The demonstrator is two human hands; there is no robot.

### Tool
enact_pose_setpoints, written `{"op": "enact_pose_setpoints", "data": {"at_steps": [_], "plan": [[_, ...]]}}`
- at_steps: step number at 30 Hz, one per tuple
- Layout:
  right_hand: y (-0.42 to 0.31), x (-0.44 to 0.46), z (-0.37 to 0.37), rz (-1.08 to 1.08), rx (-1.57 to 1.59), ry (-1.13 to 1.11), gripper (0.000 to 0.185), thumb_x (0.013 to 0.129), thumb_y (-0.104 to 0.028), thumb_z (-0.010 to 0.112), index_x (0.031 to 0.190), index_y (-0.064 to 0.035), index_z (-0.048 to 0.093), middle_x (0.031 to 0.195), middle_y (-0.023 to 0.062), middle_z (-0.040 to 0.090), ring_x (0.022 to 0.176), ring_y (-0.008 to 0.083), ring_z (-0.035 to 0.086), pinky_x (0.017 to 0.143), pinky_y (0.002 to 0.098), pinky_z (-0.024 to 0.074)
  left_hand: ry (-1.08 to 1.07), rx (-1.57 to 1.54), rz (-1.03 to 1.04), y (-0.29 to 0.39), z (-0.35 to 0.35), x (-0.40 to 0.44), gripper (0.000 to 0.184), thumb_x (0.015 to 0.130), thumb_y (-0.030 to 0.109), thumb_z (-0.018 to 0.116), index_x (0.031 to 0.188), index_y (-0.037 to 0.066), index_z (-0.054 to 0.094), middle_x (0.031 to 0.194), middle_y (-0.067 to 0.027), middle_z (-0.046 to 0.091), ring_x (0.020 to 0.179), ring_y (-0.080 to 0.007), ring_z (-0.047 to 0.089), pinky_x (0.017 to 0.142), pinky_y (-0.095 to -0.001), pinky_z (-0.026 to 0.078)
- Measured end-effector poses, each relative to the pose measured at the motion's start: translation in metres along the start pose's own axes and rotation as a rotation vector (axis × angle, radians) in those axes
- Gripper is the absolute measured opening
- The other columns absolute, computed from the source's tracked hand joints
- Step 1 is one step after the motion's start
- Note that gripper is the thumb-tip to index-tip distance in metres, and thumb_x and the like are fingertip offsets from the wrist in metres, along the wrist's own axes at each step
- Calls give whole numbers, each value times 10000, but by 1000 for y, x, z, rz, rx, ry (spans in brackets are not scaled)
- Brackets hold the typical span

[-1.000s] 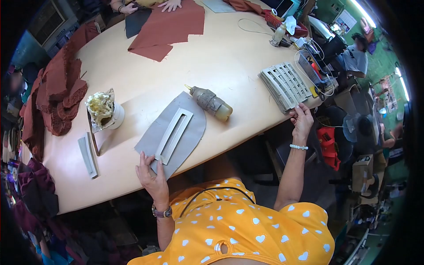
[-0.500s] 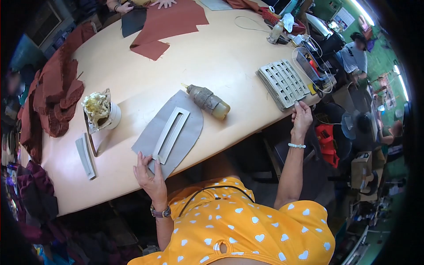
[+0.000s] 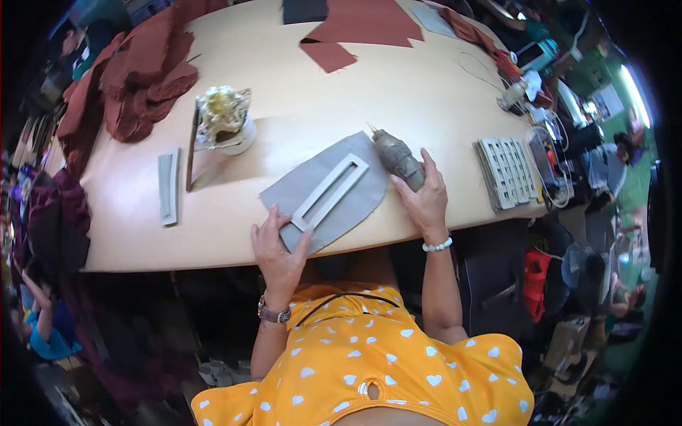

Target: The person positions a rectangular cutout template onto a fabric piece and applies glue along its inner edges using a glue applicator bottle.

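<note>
My left hand [image 3: 279,250] holds the near end of a pale, long slotted frame [image 3: 332,190] between thumb and fingertips. The frame lies flat on a grey, round-topped fabric piece [image 3: 298,186]. To its right rests a tape-wrapped squeeze bottle [image 3: 398,157], its narrow tip beside the fabric's top. My right hand [image 3: 428,200] has its thumb and fingers on either side of the bottle's thick end, the index finger stretched upward. The palm hides the bottle's base. Further right lies a stack of pale slotted strips [image 3: 506,172].
A white tub [image 3: 241,138] with a crusted, yellowish mass stands left, beside an upright dark stick [image 3: 192,145]. Pale strips [image 3: 168,186] lie further left. Rust-coloured material [image 3: 135,78] is heaped at the far left; more rust sheet [image 3: 366,25] lies at the back.
My right hand has left the corner of the strip stack and come leftward to the bottle. My left hand stays at the frame. The view has turned, shifting the table's contents.
</note>
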State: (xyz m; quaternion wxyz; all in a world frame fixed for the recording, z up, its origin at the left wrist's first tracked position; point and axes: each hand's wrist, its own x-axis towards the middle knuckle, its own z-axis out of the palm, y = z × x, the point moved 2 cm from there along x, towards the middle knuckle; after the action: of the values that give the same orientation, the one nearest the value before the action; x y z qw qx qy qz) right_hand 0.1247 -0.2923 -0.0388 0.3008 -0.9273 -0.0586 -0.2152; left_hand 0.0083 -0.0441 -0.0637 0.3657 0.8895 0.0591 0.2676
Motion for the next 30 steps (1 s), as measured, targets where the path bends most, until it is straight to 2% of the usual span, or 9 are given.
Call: {"op": "enact_pose_setpoints", "data": {"at_steps": [3, 4, 7, 11, 12, 15, 24, 30], "plan": [[3, -3, 3, 164, 294, -24, 642, 710, -208, 753, 1228, 27, 458, 977, 181, 601, 891, 253, 597, 766, 343, 474, -20, -3, -28, 1, -1, 0, 686, 691, 154, 748, 1288, 32, 432, 990, -71, 620, 949, -235, 575, 1009, -473, 271], [2, -5, 2, 260, 429, -32, 605, 711, -153, 763, 1205, 21, 460, 977, 123, 589, 842, 186, 586, 731, 291, 479, -17, -3, -26, 0, -1, 1, 702, 673, 163, 765, 1281, 37, 437, 993, -67, 615, 945, -232, 576, 1003, -483, 273], [5, -10, -2, 178, 639, 119, 571, 729, -124, 758, 1192, 5, 451, 998, 79, 555, 873, 136, 555, 736, 252, 471, -8, -2, 3, -2, -1, 1, 717, 666, 171, 772, 1282, 36, 431, 998, -67, 613, 944, -231, 577, 1000, -489, 276], [16, -4, -10, 244, 1007, 209, 545, 749, -104, 744, 1194, -10, 444, 1025, 75, 539, 912, 136, 548, 776, 243, 476, -5, -13, -8, -2, -2, 1, 732, 658, 174, 775, 1286, 38, 426, 1001, -67, 611, 956, -236, 574, 993, -501, 281], [8, -3, -13, 315, 1141, 191, 532, 764, -86, 725, 1206, -9, 439, 1032, 74, 541, 915, 145, 557, 806, 252, 484, -5, -17, -6, -2, -2, 1, 733, 657, 174, 775, 1287, 38, 425, 1000, -66, 611, 960, -237, 573, 991, -503, 282], [3, -4, -15, 392, 1289, 125, 526, 772, -62, 708, 1219, -5, 436, 1038, 75, 544, 912, 149, 564, 809, 259, 495, -3, -24, -4, -2, -3, 2, 738, 654, 173, 773, 1291, 43, 423, 999, -65, 611, 971, -241, 569, 989, -507, 285], [6, -8, -7, 287, 1081, 119, 508, 743, 2, 714, 1193, -6, 478, 1035, 61, 551, 952, 142, 542, 878, 274, 448, -2, -33, -12, -3, -2, 1, 754, 646, 172, 772, 1300, 58, 417, 994, -67, 610, 971, -248, 564, 984, -512, 292], [4, -6, -3, 256, 1043, 143, 502, 731, 3, 726, 1178, -14, 498, 1029, 53, 553, 941, 134, 542, 861, 265, 453, 0, -39, -15, -1, -3, 2, 761, 642, 175, 773, 1303, 61, 414, 992, -66, 610, 972, -248, 562, 984, -515, 293]]}}
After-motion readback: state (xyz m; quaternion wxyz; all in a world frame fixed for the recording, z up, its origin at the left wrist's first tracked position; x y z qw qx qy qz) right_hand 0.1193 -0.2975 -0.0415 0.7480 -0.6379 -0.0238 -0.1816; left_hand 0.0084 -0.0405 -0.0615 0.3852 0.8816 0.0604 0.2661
